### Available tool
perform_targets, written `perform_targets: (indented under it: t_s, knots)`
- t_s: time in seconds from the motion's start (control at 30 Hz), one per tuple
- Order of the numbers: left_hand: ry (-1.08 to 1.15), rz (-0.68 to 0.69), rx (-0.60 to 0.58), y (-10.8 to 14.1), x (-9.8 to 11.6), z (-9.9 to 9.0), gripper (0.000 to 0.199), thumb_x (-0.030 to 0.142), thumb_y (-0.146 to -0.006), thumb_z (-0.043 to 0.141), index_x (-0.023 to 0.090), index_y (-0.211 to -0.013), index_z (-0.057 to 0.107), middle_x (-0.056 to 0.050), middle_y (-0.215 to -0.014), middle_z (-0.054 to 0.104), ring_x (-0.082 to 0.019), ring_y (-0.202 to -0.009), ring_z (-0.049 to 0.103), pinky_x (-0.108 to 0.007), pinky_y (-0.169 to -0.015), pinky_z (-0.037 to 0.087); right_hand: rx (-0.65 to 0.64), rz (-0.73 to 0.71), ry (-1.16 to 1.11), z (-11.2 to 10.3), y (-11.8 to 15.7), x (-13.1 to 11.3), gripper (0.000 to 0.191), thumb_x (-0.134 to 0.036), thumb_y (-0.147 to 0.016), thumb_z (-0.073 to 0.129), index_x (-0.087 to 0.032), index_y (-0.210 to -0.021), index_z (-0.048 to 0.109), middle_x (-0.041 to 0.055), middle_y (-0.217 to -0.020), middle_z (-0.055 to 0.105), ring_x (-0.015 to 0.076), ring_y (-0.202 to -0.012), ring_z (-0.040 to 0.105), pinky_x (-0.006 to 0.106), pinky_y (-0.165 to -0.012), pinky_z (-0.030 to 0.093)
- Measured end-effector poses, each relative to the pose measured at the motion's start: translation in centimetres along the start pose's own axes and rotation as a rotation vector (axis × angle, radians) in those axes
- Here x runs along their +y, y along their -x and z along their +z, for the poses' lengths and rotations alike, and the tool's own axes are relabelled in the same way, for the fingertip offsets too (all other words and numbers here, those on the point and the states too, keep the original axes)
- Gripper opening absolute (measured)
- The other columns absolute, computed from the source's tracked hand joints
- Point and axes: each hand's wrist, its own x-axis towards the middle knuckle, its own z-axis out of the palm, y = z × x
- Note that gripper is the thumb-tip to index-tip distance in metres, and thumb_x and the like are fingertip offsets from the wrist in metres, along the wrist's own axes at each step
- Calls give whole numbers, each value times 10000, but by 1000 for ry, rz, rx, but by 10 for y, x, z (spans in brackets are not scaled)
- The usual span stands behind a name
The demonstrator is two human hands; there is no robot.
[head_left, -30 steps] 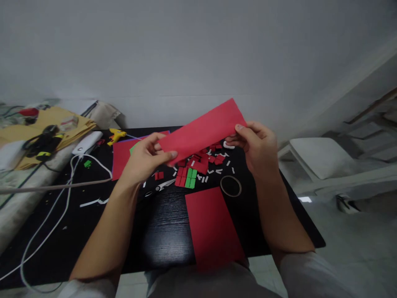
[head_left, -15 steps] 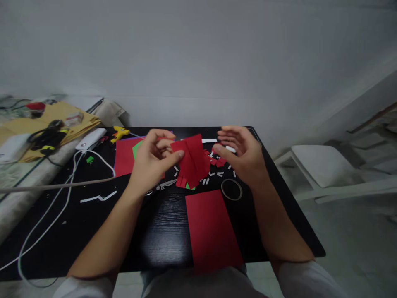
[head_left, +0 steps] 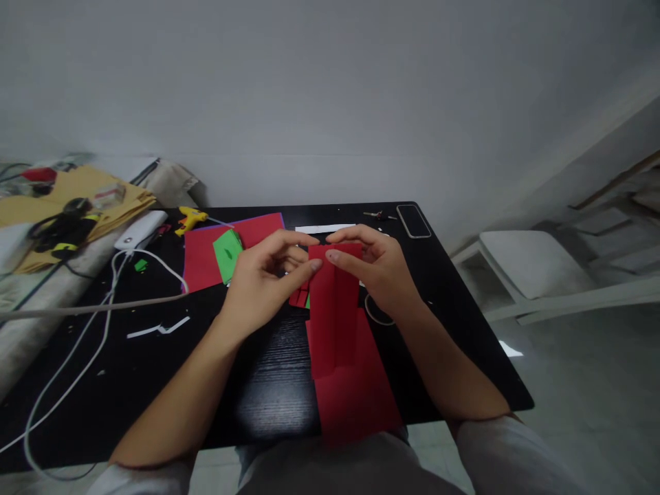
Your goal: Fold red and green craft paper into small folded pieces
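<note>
A red, lengthwise-creased rectangular paper strip point(head_left: 322, 316) hangs between the hands, its upper end pinched by thumb and curled fingers of the left hand point(head_left: 268, 275) and right hand point(head_left: 382, 268). Its long axis runs down toward the person's body, overlapping in view a flat red paper sheet point(head_left: 355, 409) on the black wood-grained counter point(head_left: 268, 392).

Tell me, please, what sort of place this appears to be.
Probably a makeshift indoor craft workspace: a black table bears what looks like a yellow glue gun and some green sheet material, while a creased red sheet is held up above it.
</note>
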Motion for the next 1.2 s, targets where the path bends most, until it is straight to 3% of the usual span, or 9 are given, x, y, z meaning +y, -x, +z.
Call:
perform_targets:
  t_s: [0.27,0.5,0.87,1.2]
  knots:
    - [-16,20,72,3,3,5,277,248,-830,856,195,-1094,793,-14,-788,779,-108,-675,691,-211,-635,557,14,-123,67,1,0,2,155,-323,-831,854,-266,-943,763,15,-1042,779,199,-1013,728,359,-908,606]
    - [-29,29,40,4,4,5,303,259,-855,839,209,-1150,793,-16,-816,789,-118,-684,710,-219,-647,589,59,-148,128,0,1,0,129,-319,-837,847,-261,-931,781,12,-1001,792,201,-972,734,379,-942,594]
    - [-43,82,47,3,-1,5,220,226,-868,831,226,-1085,796,1,-802,778,-99,-667,707,-200,-652,596,15,-232,149,0,2,1,82,-263,-898,786,-273,-979,783,3,-1046,797,195,-1023,732,385,-1008,566]
    - [-33,56,36,6,-1,4,233,226,-883,821,229,-1115,803,-7,-815,789,-98,-672,717,-195,-666,608,28,-203,135,0,2,1,81,-272,-867,826,-263,-942,797,9,-1014,806,195,-986,743,375,-977,580]
